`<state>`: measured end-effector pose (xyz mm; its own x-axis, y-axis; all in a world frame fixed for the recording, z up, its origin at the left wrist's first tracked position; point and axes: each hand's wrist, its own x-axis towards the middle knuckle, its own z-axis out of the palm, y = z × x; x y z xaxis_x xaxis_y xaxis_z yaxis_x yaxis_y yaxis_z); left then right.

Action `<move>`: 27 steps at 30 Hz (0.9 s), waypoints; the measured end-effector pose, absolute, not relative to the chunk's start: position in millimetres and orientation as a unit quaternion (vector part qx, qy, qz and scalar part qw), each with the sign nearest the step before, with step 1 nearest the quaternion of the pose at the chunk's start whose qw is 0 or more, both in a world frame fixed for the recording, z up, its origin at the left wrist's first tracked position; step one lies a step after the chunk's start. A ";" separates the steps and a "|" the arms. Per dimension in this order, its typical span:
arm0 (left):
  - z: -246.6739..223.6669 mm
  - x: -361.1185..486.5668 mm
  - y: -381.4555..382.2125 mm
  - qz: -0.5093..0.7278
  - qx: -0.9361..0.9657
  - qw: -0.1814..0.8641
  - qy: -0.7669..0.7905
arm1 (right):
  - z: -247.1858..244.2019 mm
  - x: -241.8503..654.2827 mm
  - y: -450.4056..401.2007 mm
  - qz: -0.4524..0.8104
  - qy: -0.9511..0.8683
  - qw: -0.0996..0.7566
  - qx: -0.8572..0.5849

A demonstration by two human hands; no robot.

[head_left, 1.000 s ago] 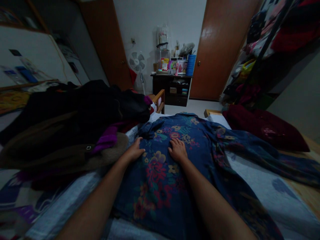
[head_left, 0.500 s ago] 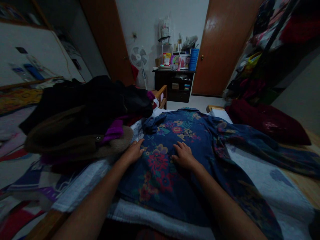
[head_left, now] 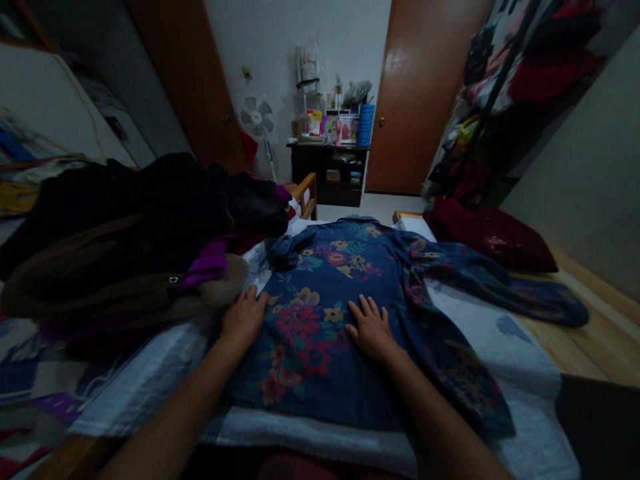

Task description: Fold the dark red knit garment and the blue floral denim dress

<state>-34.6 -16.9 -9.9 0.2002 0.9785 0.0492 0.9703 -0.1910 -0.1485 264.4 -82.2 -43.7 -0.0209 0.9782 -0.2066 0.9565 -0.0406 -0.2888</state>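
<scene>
A dark blue floral shirt (head_left: pixel 320 320) lies spread out on a pale cloth (head_left: pixel 300 427), its collar pointing away from me. One sleeve stretches out to the right; near the left shoulder the fabric is bunched up. My left hand (head_left: pixel 243 319) rests at the shirt's left edge, fingers extended, beside the clothes pile. On the middle of the shirt my right hand (head_left: pixel 371 327) lies flat with its fingers spread. Neither hand grips anything.
A heap of dark, brown and purple clothes (head_left: pixel 150 233) stands close on the left. To the right lies a maroon cushion-like bundle (head_left: pixel 490 233) on the wooden surface. Farther back are a wooden chair (head_left: pixel 305 193), a white fan (head_left: pixel 259 120) and a dark cabinet (head_left: pixel 325 177).
My left hand has slid left from the shirt to its edge. My right hand has moved slightly nearer to me and flattened, and the camera view has turned a little right.
</scene>
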 end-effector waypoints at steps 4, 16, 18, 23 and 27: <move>-18.1 0.2 -30.3 -0.027 -0.841 0.088 -0.534 | -44.4 272.8 -96.2 0.159 -0.662 0.024 -0.732; -5.1 105.0 -32.6 0.008 -0.916 -0.067 -0.395 | 41.1 385.7 -68.3 0.056 -0.585 0.024 -0.808; -9.1 131.8 -24.7 -0.040 -0.935 -0.077 -0.344 | 44.1 405.8 -53.4 0.036 -0.561 0.023 -0.826; -30.3 201.1 -2.6 -0.091 -0.932 -0.118 -0.330 | 30.6 435.1 -28.6 0.025 -0.546 0.031 -0.837; -47.0 237.0 7.2 -0.092 -0.921 -0.152 -0.345 | 24.8 450.4 -23.1 0.005 -0.551 0.017 -0.835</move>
<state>237.0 7.2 -47.0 0.7445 0.6644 0.0649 0.6084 -0.7153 0.3438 450.4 -23.1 24.8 0.3938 0.9191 0.0111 0.9188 -0.3933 -0.0342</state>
